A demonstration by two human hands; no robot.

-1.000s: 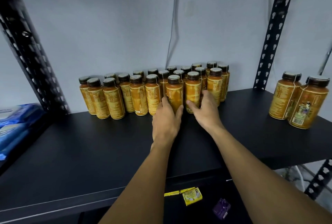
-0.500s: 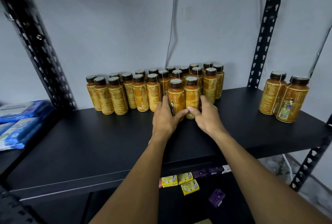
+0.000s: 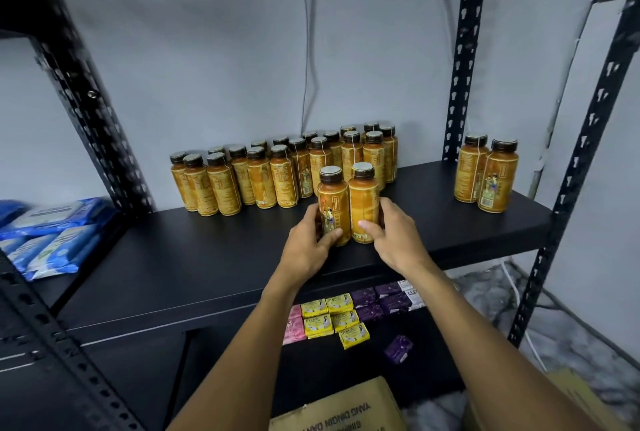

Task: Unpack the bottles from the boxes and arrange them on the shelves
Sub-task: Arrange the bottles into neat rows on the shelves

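Observation:
Two amber bottles with dark caps stand side by side in front of the rows on the black shelf. My left hand grips the left bottle low on its body, thumb across the label. My right hand grips the right bottle the same way. Behind them several matching bottles stand in two rows against the wall. Two more bottles stand apart at the shelf's right end.
Black perforated uprights frame the shelf. Blue packets lie on a shelf to the left. The lower shelf holds yellow, pink and purple small packs. A cardboard box sits below, near my arms.
Both hands have drawn the two front bottles toward me, away from the rows. The camera has pulled back and tilted down, showing the lower shelf and the box.

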